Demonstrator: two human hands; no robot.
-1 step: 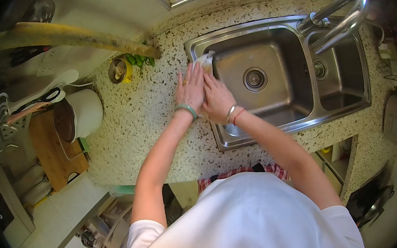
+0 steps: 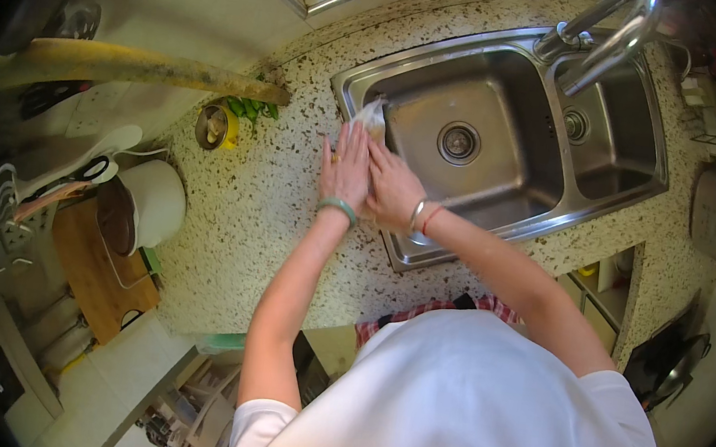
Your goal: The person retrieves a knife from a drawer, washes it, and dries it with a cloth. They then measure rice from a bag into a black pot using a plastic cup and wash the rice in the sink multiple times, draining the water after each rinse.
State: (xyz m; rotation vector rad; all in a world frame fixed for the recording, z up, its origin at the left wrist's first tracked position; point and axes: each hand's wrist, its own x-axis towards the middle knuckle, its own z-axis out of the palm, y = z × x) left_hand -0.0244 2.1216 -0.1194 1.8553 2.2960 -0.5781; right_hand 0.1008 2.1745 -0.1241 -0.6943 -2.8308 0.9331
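Note:
My left hand (image 2: pixel 346 169) lies flat, palm down, with its fingers stretched out over a small clear plastic bag (image 2: pixel 372 118) at the left rim of the sink. Close against it, my right hand (image 2: pixel 395 188) presses from the right side, also with straight fingers. Only the bag's far end shows past my fingertips, with something pale and brownish inside. The rest of it is hidden under my hands. The steel double sink (image 2: pixel 500 218) lies just to the right, its larger bowl nearest my hands.
A curved chrome faucet (image 2: pixel 612 49) reaches over the smaller bowl. Left on the speckled counter (image 2: pixel 257 256) are a yellow cup (image 2: pixel 229 129), green peppers (image 2: pixel 252 109), a white pot (image 2: pixel 162 201) and a wooden board (image 2: pixel 87 272). A yellow pipe (image 2: pixel 155 71) runs above the cup.
Both hands have shifted slightly toward me, and a little more of the bag's far end shows past the fingertips.

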